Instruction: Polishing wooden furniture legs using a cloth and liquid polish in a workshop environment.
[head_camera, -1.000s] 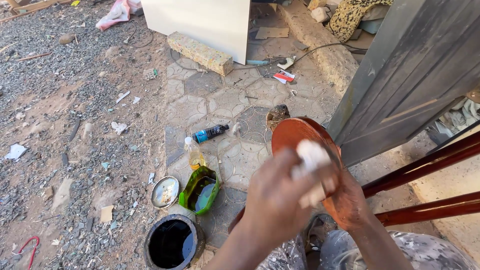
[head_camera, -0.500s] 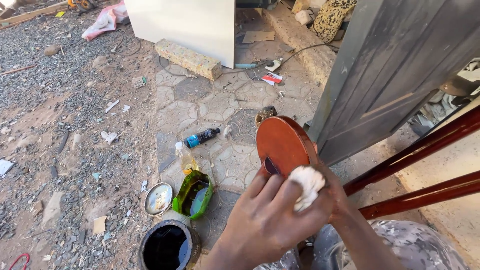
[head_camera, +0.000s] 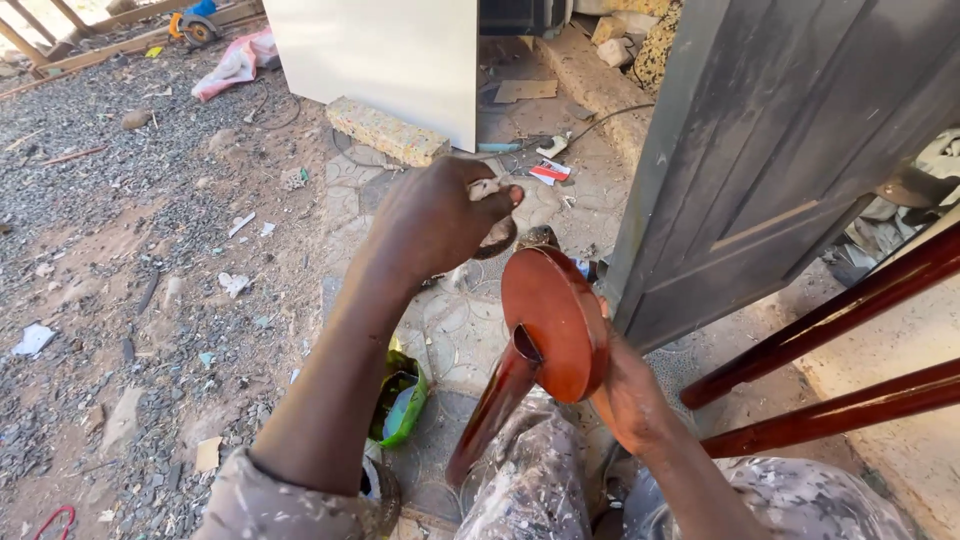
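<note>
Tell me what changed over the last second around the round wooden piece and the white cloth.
The left hand lifted off the round wooden piece and rose up and away to the left, its fingers now curled around the cloth. The right hand stayed gripping the piece from behind. The green container stayed on the ground.

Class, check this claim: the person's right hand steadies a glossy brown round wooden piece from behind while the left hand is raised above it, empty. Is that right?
Not quite. In the head view the left hand is not empty: it pinches a small pale wad, apparently cloth. The rest stands: the right hand steadies the round wooden piece from behind.
</note>
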